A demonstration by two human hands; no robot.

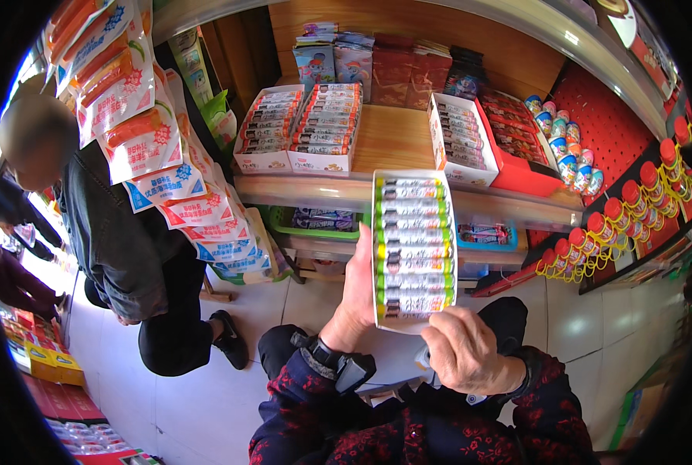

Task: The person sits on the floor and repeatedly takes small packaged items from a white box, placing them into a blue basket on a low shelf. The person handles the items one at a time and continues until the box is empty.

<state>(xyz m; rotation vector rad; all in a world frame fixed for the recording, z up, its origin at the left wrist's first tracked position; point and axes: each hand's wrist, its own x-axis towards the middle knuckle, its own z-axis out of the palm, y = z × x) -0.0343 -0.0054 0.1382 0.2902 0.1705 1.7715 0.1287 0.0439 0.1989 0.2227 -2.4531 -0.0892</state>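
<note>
My left hand (359,285) holds a white open-topped box (414,324) by its left side, over my knees. Inside it lies a stack of wrapped stick-shaped snacks (414,253) with green and yellow ends. The fingers of my right hand (468,349) are curled at the box's lower right corner; whether they grip its edge I cannot tell. Beyond the box, a wooden shelf (389,136) bears two similar boxes of orange-ended sticks (325,125) on the left. Another white box of sticks (461,136) stands on the right, beside a red box of packets (514,133).
Hanging snack pouches (142,139) line the left side, with a person (119,221) behind them. Capsule-shaped toys (567,145) and red-capped containers (604,221) are at the right. A green basket (282,224) and a blue tray (488,247) sit on the lower shelf.
</note>
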